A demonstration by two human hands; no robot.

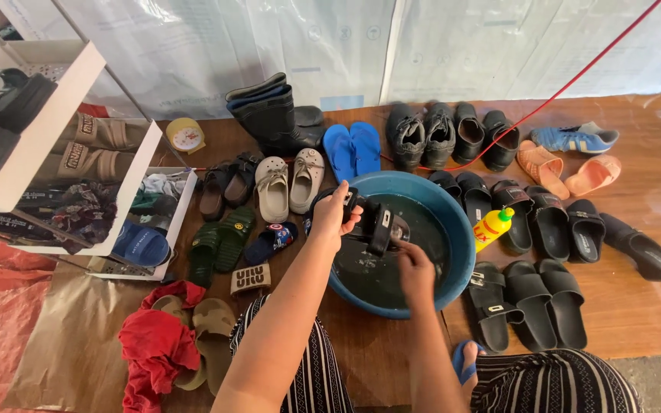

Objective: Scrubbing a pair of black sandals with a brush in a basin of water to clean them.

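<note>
My left hand (333,216) grips a black slide sandal (374,221) by its heel end and holds it over a blue wash basin (462,229) of dark water. My right hand (415,269) is closed at the sandal's other end, fingers pressed on the strap; whether it holds something small is hidden. Both forearms reach out from my striped clothing at the bottom.
Many shoes cover the wooden floor: black boots (269,115), blue flip-flops (352,150), white clogs (288,182), black sandals (529,302), orange slippers (568,170). A yellow bottle (491,226) stands by the basin. A white shoe rack (63,153) is left; a red cloth (154,344) lies near.
</note>
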